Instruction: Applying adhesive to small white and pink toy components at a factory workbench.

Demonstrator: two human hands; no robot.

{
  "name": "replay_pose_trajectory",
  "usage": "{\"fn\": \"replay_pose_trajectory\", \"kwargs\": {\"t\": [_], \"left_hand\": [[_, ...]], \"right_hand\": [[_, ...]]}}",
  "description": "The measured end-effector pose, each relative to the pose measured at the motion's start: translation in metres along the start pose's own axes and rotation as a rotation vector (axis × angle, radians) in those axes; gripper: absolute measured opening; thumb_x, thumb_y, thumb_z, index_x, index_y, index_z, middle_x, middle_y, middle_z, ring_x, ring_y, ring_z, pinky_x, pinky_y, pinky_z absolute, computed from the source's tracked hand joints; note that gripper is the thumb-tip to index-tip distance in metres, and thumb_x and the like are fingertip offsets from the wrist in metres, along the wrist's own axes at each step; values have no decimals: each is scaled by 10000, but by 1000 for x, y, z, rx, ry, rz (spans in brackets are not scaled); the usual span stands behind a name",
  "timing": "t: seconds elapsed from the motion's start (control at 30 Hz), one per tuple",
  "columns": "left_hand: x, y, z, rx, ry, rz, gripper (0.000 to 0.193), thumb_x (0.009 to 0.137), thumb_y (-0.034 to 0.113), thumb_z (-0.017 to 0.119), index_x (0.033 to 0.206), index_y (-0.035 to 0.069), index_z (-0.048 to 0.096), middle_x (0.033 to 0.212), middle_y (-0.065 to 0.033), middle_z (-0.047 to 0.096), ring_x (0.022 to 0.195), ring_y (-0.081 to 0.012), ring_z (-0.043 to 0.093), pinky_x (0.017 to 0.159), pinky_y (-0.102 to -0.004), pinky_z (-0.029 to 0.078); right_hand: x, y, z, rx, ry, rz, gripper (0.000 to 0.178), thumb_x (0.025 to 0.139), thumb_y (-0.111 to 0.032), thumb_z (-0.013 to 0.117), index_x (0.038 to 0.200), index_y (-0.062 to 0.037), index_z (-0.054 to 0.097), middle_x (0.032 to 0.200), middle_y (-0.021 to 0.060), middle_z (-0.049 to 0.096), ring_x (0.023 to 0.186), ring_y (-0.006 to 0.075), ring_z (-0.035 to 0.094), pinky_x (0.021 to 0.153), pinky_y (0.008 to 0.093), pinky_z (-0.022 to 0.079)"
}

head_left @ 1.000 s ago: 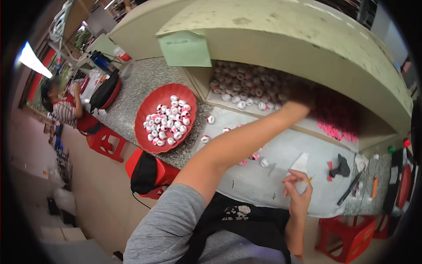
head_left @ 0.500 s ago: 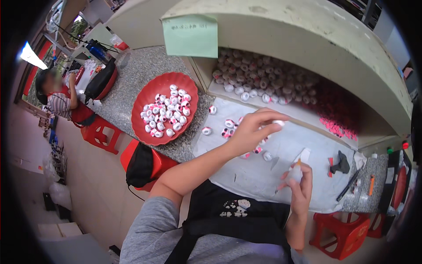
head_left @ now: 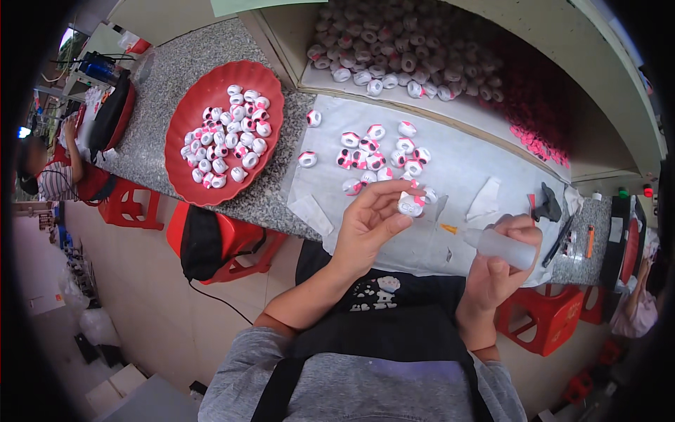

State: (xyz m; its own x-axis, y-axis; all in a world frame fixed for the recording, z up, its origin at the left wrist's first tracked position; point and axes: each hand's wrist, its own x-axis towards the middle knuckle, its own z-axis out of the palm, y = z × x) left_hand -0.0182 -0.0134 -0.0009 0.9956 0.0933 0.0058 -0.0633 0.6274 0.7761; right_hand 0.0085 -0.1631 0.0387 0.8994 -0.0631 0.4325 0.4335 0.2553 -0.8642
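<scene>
At upper left I see a red bowl [head_left: 204, 90] of white-and-pink beads [head_left: 233, 128]. Mid-frame, the left hand [head_left: 371, 226] pinches one white piece [head_left: 410, 206] in narrowed fingers [head_left: 380, 190]; right of centre, the right hand [head_left: 500, 271] grips a translucent bottle [head_left: 500, 248], orange tip [head_left: 449, 228] pointing left.

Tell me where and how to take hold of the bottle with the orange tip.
Grip the bottle by its wide, pale body, probably best from the right, as the right hand does: it is held nearly sideways, its narrow orange tip pointing left toward the small white piece in the left hand, so the body offers the surer hold.
</scene>
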Motion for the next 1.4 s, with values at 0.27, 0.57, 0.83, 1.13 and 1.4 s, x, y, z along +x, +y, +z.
{"fn": "replay_pose_trajectory", "kwargs": {"t": [0.27, 0.57, 0.83, 1.13, 1.4], "left_hand": [[-4, -3, 4, 18, -45, -18, 308, 722, 22, 532, 1011, 4, 426, 983, -124, 493, 933, -183, 477, 801, -340, 408], [-2, -4, 9, 24, -59, -38, 315, 721, 26, 536, 1011, -4, 417, 976, -127, 492, 904, -170, 493, 794, -328, 413], [-3, -5, 8, 41, -59, -50, 308, 720, 21, 536, 1004, -10, 421, 968, -127, 499, 896, -161, 496, 787, -314, 414], [-5, -7, 8, 53, -46, -70, 298, 721, 10, 529, 1001, -12, 427, 963, -128, 503, 889, -160, 501, 785, -310, 415], [-6, -8, 8, 35, -45, -78, 308, 720, 25, 539, 1004, -11, 428, 964, -127, 502, 903, -167, 496, 786, -321, 418]], "right_hand": [[-9, -9, -1, -122, -174, -176, 427, 536, -145, 745, 815, -65, 431, 776, 60, 437, 595, 135, 479, 522, 235, 429], [-11, -9, -2, -221, -196, -206, 404, 560, -228, 723, 785, -86, 418, 742, 34, 431, 547, 95, 412, 446, 191, 370], [-11, -8, -4, -198, -228, -220, 400, 544, -176, 736, 789, -76, 437, 735, 35, 439, 558, 108, 427, 461, 199, 373], [-13, -8, -5, -203, -234, -209, 390, 540, -148, 737, 764, -75, 426, 730, 42, 438, 550, 112, 423, 460, 207, 367], [-13, -8, -7, -190, -239, -211, 398, 542, -148, 736, 769, -75, 418, 724, 44, 436, 550, 114, 421, 461, 208, 366]]}}
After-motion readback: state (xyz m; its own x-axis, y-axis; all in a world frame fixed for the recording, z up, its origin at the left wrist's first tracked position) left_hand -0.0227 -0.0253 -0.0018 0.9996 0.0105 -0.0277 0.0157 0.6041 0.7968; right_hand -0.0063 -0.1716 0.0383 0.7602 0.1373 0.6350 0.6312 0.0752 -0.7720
